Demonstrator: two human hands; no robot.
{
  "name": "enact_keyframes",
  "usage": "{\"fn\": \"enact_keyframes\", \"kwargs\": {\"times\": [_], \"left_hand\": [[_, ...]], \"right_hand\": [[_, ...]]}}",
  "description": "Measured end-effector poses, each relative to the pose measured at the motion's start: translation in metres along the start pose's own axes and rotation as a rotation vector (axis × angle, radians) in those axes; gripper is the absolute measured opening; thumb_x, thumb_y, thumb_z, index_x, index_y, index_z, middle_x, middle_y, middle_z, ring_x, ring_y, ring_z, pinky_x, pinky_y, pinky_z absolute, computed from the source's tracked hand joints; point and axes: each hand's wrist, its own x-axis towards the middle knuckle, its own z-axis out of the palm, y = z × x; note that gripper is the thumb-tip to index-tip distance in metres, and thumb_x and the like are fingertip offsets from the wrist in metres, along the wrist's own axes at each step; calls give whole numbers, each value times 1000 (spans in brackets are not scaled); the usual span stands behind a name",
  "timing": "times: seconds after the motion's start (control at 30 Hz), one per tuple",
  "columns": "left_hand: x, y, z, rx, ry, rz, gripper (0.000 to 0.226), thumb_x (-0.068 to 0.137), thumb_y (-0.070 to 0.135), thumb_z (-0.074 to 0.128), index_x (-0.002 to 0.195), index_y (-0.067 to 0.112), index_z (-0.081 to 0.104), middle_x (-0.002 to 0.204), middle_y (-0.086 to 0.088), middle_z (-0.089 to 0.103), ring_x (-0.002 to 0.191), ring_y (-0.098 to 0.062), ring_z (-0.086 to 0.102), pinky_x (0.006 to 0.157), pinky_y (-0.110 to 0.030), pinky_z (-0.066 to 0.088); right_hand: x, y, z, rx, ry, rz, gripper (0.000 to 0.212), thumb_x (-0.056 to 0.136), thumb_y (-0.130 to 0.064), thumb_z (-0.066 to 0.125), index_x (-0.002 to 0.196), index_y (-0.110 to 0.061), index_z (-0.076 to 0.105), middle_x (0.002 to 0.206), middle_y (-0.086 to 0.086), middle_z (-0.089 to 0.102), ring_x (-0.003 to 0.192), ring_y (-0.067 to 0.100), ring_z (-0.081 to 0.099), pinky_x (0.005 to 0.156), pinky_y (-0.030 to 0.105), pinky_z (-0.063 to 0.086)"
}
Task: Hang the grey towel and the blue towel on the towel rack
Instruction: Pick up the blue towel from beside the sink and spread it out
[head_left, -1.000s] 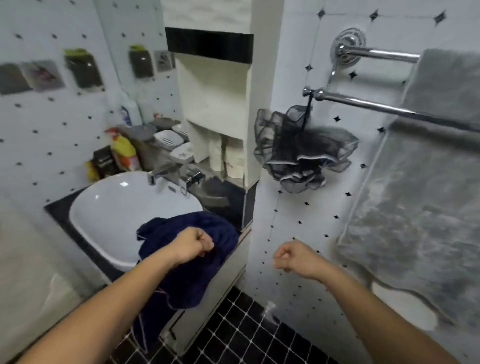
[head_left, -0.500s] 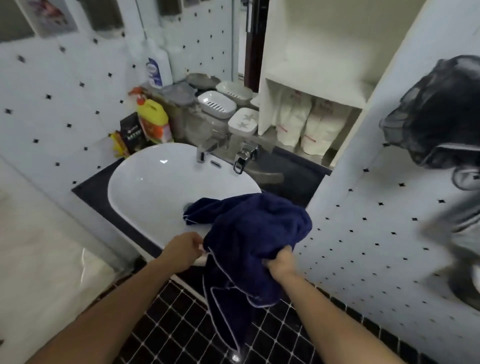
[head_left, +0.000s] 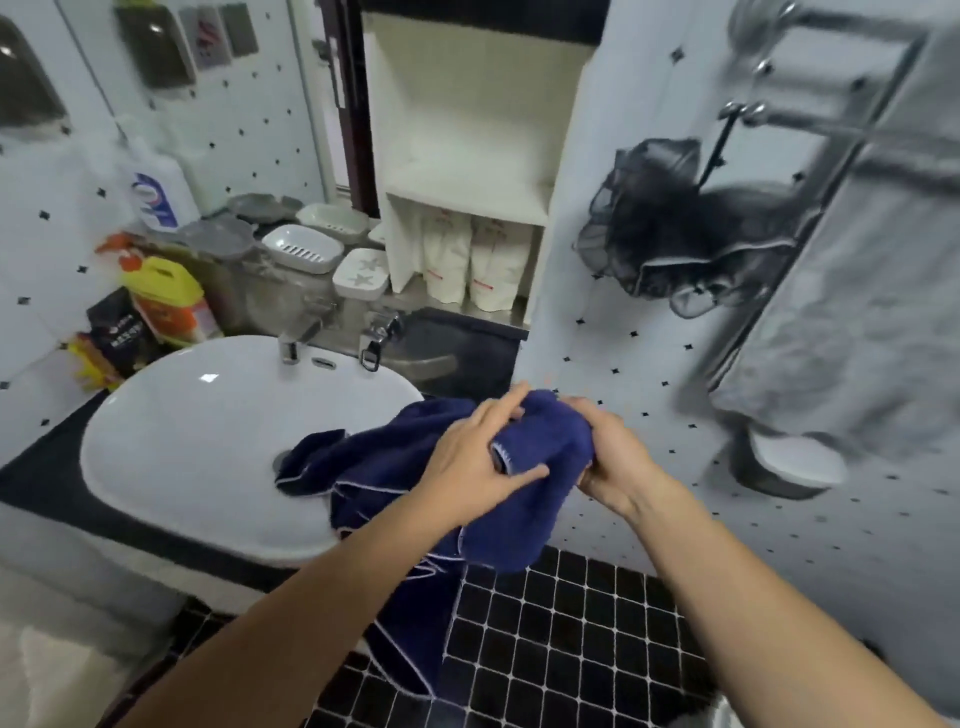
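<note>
- Blue towel (head_left: 467, 499) bunched at the white sink's (head_left: 208, 431) right rim, tail hanging to the floor.
- Left hand (head_left: 470, 465) and right hand (head_left: 610, 457) both grip its top.
- Grey towel (head_left: 862, 322) hangs on the towel rack (head_left: 810, 124), right of the sink, blurred.

You had a dark counter (head_left: 47, 483) carrying the white basin (head_left: 171, 457), with part of the blue towel (head_left: 358, 467) draped over the basin's right rim and hanging toward the black tiled floor (head_left: 571, 623). Behind the basin, a ledge (head_left: 291, 301) held a yellow bottle (head_left: 166, 296), a white bottle (head_left: 158, 195), a black packet (head_left: 122, 332) and several soap dishes (head_left: 304, 248). The white shelf unit (head_left: 467, 195) had white pouches (head_left: 475, 262) standing in its lower compartment. On the wall, the towel rack (head_left: 831, 127) bore the grey towel (head_left: 872, 291).
</note>
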Motion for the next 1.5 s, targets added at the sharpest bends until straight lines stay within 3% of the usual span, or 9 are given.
{"fn": "enact_keyframes", "kwargs": {"times": [0.13,0.27,0.4,0.5,0.6,0.83,0.97,1.2,1.5], "left_hand": [[22,98,28,-11,125,64,23,85,45,63,95,25,64,88,6,70,91,-24,66,79,-37,52],[29,191,63,42,187,95,24,86,33,65,83,10,63,82,-12,70,83,-35,64,73,-45,51],[33,284,110,32,267,23,19,81,25,65,82,7,70,83,-17,72,86,-34,67,72,-41,52],[33,345,147,-29,249,-19,19,80,22,66,76,3,67,83,-23,70,84,-37,67,65,-39,48],[34,387,170,-288,203,-43,18,78,13,70,84,-4,70,83,-22,71,76,-28,65,70,-44,52],[14,429,194,-311,-149,209,68,73,0,61,136,24,47,128,-2,52,77,-9,61,62,-28,54],[-1,438,211,71,-332,591,96,65,9,59,151,29,23,147,-1,29,127,0,40,106,-16,34],[1,450,191,268,239,922,20,83,10,62,100,8,73,116,-10,66,101,-33,64,84,-45,50],[51,478,141,90,467,403,12,90,19,48,95,14,56,96,-12,68,93,-34,60,74,-37,44]], "right_hand": [[-63,-43,-48,-34,0,-148,35,96,-42,53,85,-10,62,57,3,56,52,14,49,49,24,37],[-125,-60,-109,-164,-6,-409,46,77,-45,73,113,-16,65,107,10,70,93,17,67,81,35,51],[-177,-56,-171,-458,111,-584,81,65,-25,88,133,-25,43,119,-3,61,95,0,65,77,23,55],[-203,-55,-214,-654,277,-626,57,69,-31,80,119,-26,51,115,-1,63,104,15,62,85,35,52],[-228,-77,-264,-507,427,-619,8,88,-15,65,92,-9,63,93,13,70,89,29,65,81,45,53],[-298,-174,-323,-67,423,-596,13,90,-17,67,77,-17,65,66,-3,69,62,10,63,42,10,45],[-307,-192,-320,24,407,-508,23,92,-2,56,72,-14,60,59,0,63,53,13,60,34,11,40],[-309,-207,-298,74,250,-536,27,87,0,59,63,-11,67,60,4,58,44,12,53,42,15,40],[-305,-205,-258,-574,215,-817,56,72,-62,66,106,-18,65,96,-10,71,84,7,66,74,29,51]]}}
